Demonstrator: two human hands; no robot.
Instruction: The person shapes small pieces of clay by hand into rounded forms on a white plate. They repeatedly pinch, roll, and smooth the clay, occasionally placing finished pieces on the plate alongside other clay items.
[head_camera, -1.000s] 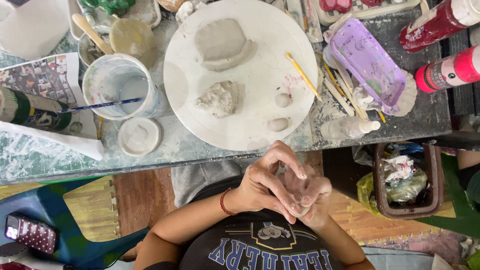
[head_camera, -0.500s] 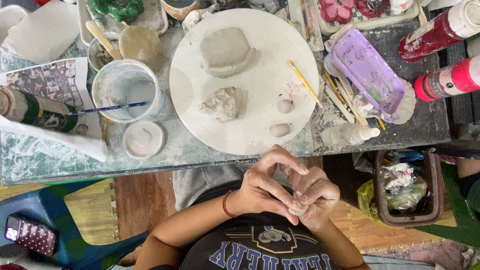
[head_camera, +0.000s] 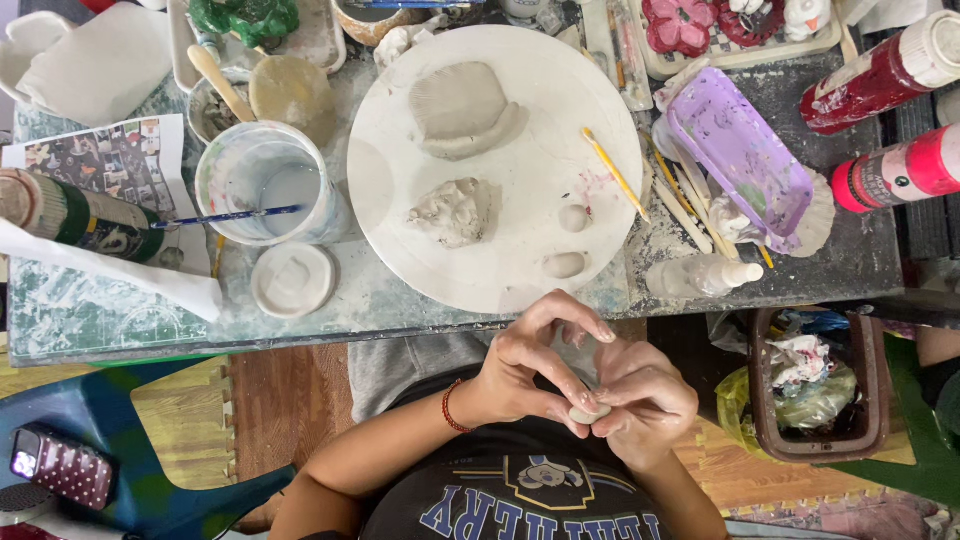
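At frame centre, above the hands, the round white board carried a flattened clay slab, a rough clay lump and two small clay balls. Below it, the left hand and right hand pinched one small clay piece between fingertips. Best practice appeared to be light, even pressure, turning the piece gradually.
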